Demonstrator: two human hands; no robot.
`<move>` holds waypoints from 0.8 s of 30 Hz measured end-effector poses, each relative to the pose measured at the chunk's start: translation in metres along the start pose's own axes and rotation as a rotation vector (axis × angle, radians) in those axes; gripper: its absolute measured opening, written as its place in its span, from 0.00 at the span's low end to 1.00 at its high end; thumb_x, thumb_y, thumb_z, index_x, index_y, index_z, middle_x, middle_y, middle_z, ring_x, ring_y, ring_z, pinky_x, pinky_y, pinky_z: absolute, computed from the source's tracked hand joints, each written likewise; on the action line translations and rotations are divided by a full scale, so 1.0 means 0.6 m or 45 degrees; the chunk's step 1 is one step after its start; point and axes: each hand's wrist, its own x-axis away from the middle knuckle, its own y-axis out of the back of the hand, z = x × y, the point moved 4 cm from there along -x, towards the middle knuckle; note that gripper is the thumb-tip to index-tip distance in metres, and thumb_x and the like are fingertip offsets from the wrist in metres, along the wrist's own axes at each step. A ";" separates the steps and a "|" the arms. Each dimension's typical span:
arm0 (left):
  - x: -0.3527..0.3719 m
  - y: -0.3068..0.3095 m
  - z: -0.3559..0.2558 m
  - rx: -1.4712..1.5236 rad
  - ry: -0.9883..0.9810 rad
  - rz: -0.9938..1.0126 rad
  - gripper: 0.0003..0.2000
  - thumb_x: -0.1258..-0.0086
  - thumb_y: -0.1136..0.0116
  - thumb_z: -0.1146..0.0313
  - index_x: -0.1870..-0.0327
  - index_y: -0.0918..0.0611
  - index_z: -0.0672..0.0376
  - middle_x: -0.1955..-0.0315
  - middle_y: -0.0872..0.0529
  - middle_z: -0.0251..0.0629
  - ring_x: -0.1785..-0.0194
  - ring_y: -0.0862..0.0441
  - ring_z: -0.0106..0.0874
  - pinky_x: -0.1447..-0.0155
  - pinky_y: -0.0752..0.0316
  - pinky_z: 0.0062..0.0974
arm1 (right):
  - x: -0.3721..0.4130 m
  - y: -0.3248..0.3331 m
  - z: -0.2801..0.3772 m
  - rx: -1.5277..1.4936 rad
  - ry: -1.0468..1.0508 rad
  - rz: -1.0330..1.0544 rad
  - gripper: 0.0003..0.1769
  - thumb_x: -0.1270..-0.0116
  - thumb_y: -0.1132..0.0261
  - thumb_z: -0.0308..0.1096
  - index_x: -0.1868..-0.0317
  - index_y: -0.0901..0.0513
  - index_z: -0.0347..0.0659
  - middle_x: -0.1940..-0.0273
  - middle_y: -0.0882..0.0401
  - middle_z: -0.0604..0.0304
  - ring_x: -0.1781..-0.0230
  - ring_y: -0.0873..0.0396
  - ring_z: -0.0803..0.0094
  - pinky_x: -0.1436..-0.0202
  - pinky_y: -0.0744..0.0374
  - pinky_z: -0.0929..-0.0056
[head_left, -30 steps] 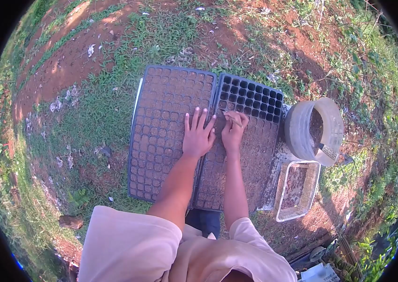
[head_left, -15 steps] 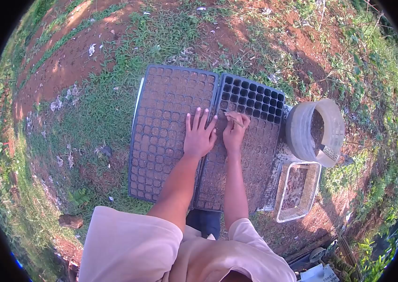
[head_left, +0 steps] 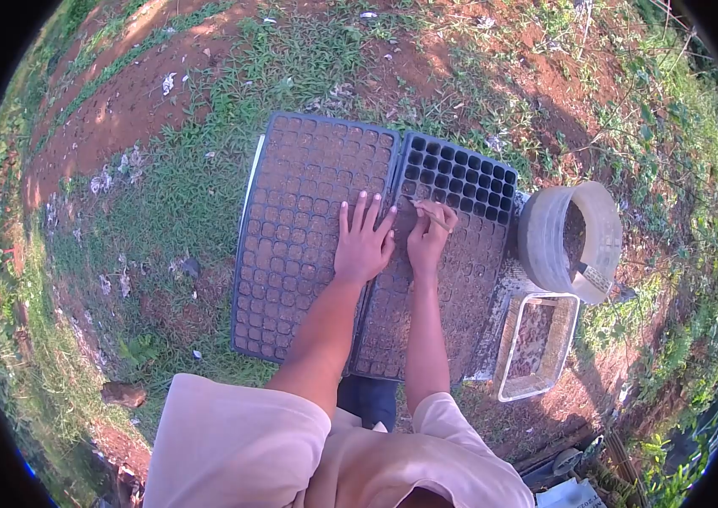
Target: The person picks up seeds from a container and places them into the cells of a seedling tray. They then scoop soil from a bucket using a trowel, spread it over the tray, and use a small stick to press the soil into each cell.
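Observation:
Two dark cell trays lie side by side. The left tray (head_left: 291,195) has soil in its cells. In the right tray (head_left: 469,271) soil fills the lower cells, while several rows at the top right are black and hollow. My left hand (head_left: 363,245) lies with fingers spread on the left tray, near the seam. My right hand (head_left: 429,237) is closed around a thin stick (head_left: 433,218), whose tip is over the right tray's cells near the hollow ones.
A translucent round container (head_left: 545,241) with dark soil and a small tool (head_left: 594,277) inside stands to the right. Below it is a rectangular white-rimmed basin (head_left: 504,381). Grass and reddish soil surround the trays. A brown stone (head_left: 123,394) lies at lower left.
The trays and both hands appear slightly shifted in view. The stick in my right hand is tilted a little differently, and its tip remains near the same cells.

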 end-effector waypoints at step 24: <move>0.000 -0.001 0.000 -0.009 -0.010 -0.003 0.23 0.27 0.55 0.57 0.31 0.29 0.45 0.28 0.39 0.42 0.22 0.52 0.43 0.22 0.61 0.56 | 0.001 0.000 0.000 0.025 0.044 -0.024 0.09 0.37 0.39 0.19 0.60 0.20 0.43 0.58 0.18 0.62 0.49 0.31 0.58 0.40 0.35 0.63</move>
